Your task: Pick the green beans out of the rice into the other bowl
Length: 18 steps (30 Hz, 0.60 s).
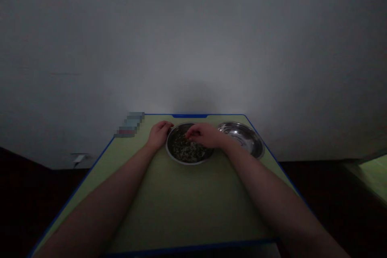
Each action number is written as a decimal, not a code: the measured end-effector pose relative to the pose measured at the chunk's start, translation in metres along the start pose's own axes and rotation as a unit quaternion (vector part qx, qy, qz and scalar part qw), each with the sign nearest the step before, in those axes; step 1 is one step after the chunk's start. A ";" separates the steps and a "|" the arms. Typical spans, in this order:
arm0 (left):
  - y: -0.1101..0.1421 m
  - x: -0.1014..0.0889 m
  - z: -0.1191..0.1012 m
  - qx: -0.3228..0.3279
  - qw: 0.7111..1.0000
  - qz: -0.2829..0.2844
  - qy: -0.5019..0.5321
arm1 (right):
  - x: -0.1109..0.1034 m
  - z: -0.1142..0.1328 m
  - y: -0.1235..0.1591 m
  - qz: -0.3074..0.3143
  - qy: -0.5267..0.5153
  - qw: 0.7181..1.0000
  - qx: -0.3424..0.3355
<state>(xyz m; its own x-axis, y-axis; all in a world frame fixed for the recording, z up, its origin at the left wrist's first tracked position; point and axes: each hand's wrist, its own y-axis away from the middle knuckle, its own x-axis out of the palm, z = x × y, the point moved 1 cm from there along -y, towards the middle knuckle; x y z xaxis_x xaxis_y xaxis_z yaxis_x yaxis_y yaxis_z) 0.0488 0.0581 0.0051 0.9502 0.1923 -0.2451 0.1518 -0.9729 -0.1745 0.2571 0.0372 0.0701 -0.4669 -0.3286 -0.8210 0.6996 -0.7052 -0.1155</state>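
Observation:
A round steel bowl [189, 163] stands near the far side of the table, with a speckled mix of small dark and pale grains [185, 151] spread over its bottom. At its left rim rests my left hand [160, 133], fingers bent against the edge. My right hand [204, 134] hovers over the bowl's inside with curled fingertips drawn together; whatever they hold, if anything, is too small and dim to make out. Just to the right is a second shiny steel bowl [255, 141], partly covered by my right wrist and forearm.
The yellow-green table [193, 205] has a blue edge and stands against a pale wall [193, 40]. A blurred-out flat object [130, 125] lies at its far left corner. A white plug [80, 159] sits low on the wall at left. The light is dim.

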 end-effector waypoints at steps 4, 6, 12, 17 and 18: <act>0.002 0.000 -0.003 -0.003 1.000 -0.010 0.001 | -0.017 -0.001 0.031 -0.027 -0.060 0.998 0.013; 0.002 0.000 -0.004 -0.002 1.000 -0.013 -0.006 | -0.026 -0.005 0.048 -0.050 -0.068 0.996 0.022; 0.001 0.000 0.000 -0.011 1.000 0.003 0.017 | -0.049 -0.036 0.093 -0.165 -0.108 0.976 0.094; 0.001 -0.001 0.000 -0.005 1.000 0.004 0.022 | -0.061 -0.060 0.109 -0.187 -0.146 0.964 0.120; 0.001 -0.001 0.000 -0.006 1.000 0.003 0.022 | -0.062 -0.063 0.110 -0.186 -0.143 0.964 0.126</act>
<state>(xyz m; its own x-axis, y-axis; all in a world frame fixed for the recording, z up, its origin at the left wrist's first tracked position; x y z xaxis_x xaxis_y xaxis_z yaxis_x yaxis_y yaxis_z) 0.0479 0.0569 0.0056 0.9623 0.1804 -0.2037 0.1489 -0.9757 -0.1607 0.3970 0.0196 0.0728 -0.8160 -0.1574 -0.5562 0.3171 -0.9264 -0.2030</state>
